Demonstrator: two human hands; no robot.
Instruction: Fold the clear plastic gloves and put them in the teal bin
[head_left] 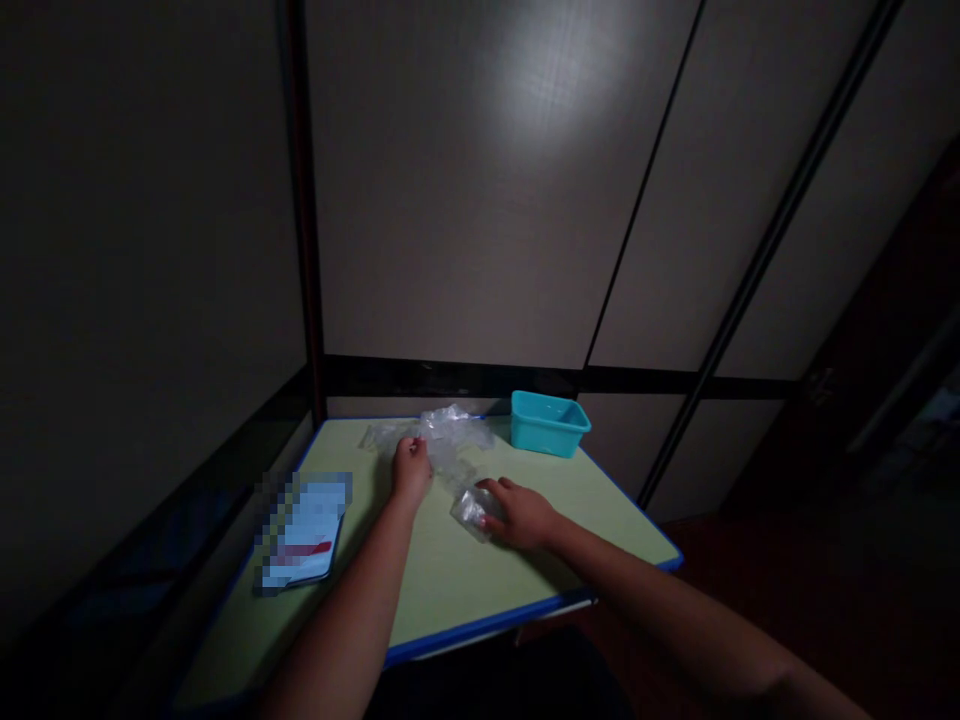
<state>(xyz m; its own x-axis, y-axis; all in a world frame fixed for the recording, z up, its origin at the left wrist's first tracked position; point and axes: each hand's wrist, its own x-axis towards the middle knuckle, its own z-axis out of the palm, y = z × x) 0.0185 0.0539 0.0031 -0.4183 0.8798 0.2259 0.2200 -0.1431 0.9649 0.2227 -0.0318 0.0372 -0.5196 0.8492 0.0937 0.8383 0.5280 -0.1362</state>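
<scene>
Clear plastic bags (454, 425) lie in a crumpled heap at the back of the pale green table. My left hand (412, 470) is at the heap's near left edge, fingers curled closed; whatever they pinch is too small to make out. To the right and nearer, my right hand (514, 512) is bent around a crumpled clear plastic piece (472, 508), its thumb and fingers on either side of it. This piece lies low over the table, close to the near end of the heap.
A turquoise plastic basket (547, 425) stands at the table's back right. A phone (311, 530), partly pixelated, lies at the left. The table (465, 620) has a blue edge, and cabinet panels (480, 220) rise behind it.
</scene>
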